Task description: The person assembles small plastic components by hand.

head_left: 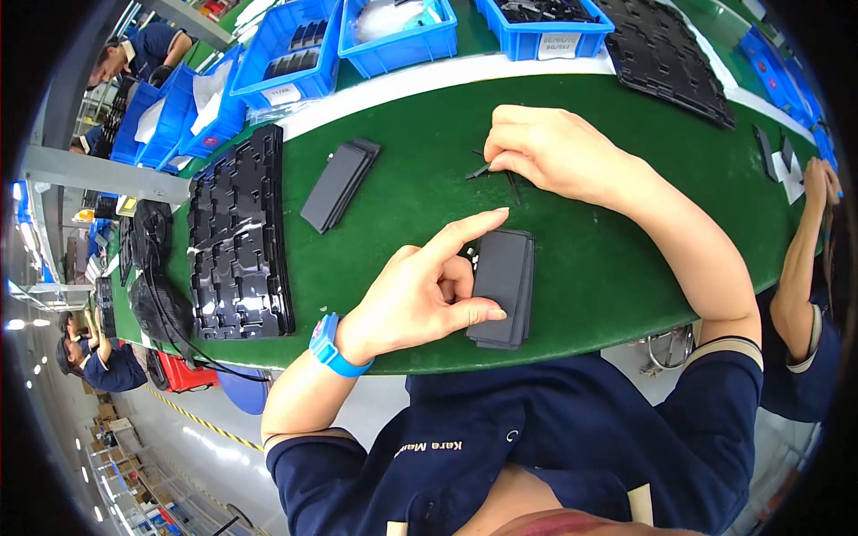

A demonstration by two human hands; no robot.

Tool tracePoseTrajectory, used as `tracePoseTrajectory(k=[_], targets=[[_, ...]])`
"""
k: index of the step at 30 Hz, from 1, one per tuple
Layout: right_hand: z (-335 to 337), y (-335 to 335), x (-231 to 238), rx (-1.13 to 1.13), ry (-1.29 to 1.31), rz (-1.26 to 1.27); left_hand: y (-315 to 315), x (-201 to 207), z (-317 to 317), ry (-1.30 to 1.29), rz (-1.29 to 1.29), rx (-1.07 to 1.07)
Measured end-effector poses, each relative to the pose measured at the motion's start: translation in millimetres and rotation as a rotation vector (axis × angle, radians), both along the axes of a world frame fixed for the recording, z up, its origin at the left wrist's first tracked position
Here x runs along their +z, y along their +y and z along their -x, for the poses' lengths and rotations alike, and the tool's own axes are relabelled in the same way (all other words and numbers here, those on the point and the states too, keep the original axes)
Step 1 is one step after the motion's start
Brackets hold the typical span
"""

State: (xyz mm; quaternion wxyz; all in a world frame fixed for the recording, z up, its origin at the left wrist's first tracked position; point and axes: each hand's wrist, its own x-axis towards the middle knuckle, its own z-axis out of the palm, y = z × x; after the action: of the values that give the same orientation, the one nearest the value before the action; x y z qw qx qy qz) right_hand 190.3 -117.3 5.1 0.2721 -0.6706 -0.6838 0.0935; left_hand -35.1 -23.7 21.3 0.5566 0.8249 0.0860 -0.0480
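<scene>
My right hand (550,152) is above the middle of the green table, its thumb and fingertips pinched on a small black strip (480,171). Another thin black strip (514,189) lies just below those fingertips. Near the table's front edge is a stack of flat black rectangular panels (505,286). The thumb of my left hand (420,290) rests on the stack's left side, while its index finger stretches out past the top-left corner. Thumb and index are spread apart. Several tiny white bits (473,257) sit beside the stack. Farther left lies a second stack of black panels (335,188).
Black moulded trays (237,241) are stacked at the left, with a dark cable bundle (161,286) beyond. Another black tray (670,58) lies at the far right. Blue bins (398,45) line the back. At the right edge a co-worker's arm (800,241) reaches over the table.
</scene>
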Motion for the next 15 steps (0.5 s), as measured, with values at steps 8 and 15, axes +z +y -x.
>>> tracePoseTrajectory(k=[8, 15], targets=[[0, 3, 5, -0.066, 0.481, 0.025, -3, -3, 3, -0.004, 0.119, 0.051], [-3, 4, 5, -0.097, 0.604, 0.122, -4, 1, 3, 0.042, 0.08, 0.058]])
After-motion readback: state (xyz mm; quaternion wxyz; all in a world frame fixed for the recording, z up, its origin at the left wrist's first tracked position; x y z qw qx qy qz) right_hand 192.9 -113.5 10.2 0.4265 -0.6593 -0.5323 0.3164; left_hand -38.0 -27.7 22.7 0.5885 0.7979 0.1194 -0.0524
